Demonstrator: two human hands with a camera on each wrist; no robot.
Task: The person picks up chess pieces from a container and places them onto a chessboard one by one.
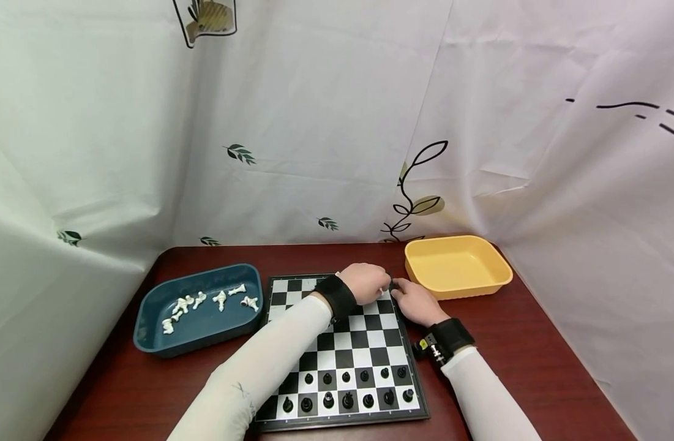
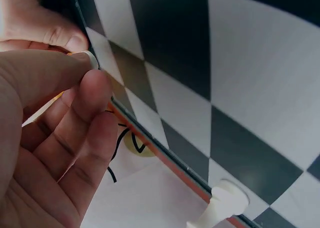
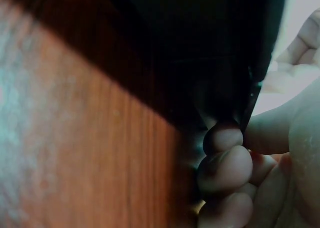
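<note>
Head view: a chessboard (image 1: 342, 349) lies on the dark red tabletop (image 1: 535, 361), with black chess pieces (image 1: 348, 389) standing in the two near rows. Both hands meet at the board's far right corner. The left hand (image 1: 366, 283) reaches across the board with its fingers curled down, and something small and white shows at its fingertips, probably a white piece. The right hand (image 1: 416, 301) rests at the board's right edge, fingers bent toward the same corner. A blue tray (image 1: 149, 318) to the left of the board holds white chess pieces (image 1: 207, 301) lying loose. A yellow tray (image 1: 502, 269) stands just beyond the board's far right corner, with nothing visible inside it.

Left wrist view: the thumb and forefinger (image 2: 95, 92) pinch a thin white thing at the board's rim; too little shows to name it surely. A white pawn (image 2: 222, 205) stands at the board's edge, apart from the hand.

Right wrist view: the curled fingertips (image 3: 225, 163) press against the board's dark edge above the tabletop, and I cannot tell whether they hold anything.

Judging by the white pieces gathered in the blue tray, the step in hand is lifting a white piece off the far rank. The next move calls for a firm pinch and a carry leftward across the board, clear of the standing pawn.
</note>
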